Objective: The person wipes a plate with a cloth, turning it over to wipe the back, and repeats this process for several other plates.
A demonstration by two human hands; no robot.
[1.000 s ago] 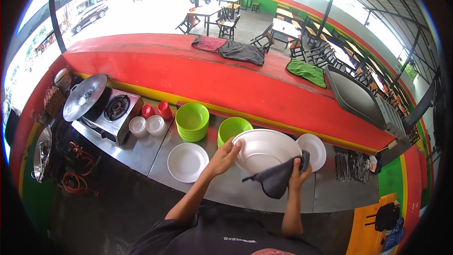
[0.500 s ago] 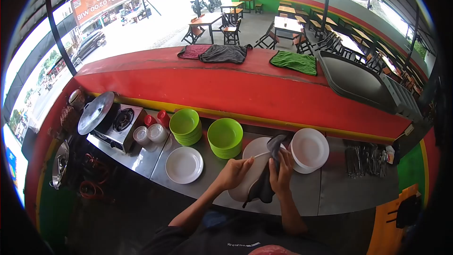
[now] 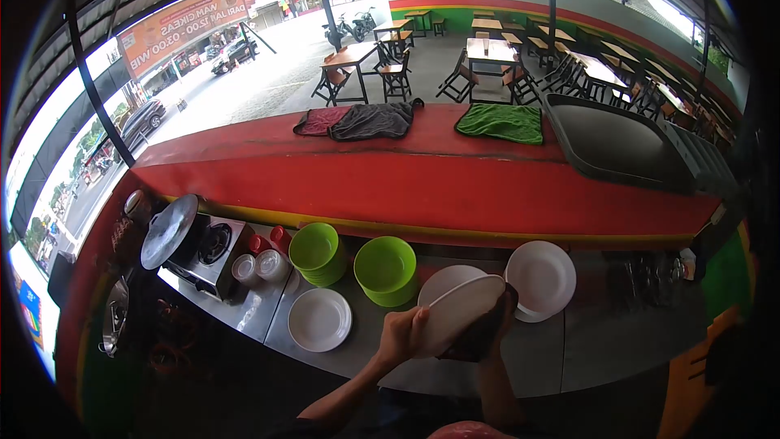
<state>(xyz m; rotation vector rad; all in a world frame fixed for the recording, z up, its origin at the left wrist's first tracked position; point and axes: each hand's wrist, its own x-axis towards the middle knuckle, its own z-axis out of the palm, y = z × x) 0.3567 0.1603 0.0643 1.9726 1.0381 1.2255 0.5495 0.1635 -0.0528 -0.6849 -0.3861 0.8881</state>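
Note:
A white plate (image 3: 455, 314) is tilted up over the counter, gripped at its left edge by my left hand (image 3: 402, 336). Thumb and fingers pinch its rim. My right hand (image 3: 502, 332) holds a dark cloth (image 3: 478, 333) against the right side of that plate, its fingers partly hidden in shadow and by the cloth. Just behind lies another white plate (image 3: 443, 280), partly covered. To the right sits a stack of white plates (image 3: 543, 275). On the left are a further white plate (image 3: 319, 319) and two stacks of green bowls (image 3: 315, 250), (image 3: 385, 267).
A stove (image 3: 213, 256) with a large metal lid (image 3: 169, 232), red cups (image 3: 279, 237) and clear cups (image 3: 270, 265) occupy the counter's left. Cutlery (image 3: 650, 276) lies far right. A red ledge (image 3: 422, 179) behind carries cloths (image 3: 500, 123) and a dark tray (image 3: 613, 142).
The held plate has turned and tilted more upright, its face now toward the left. The cloth has shifted to the plate's right side with my right hand. The view has tipped upward.

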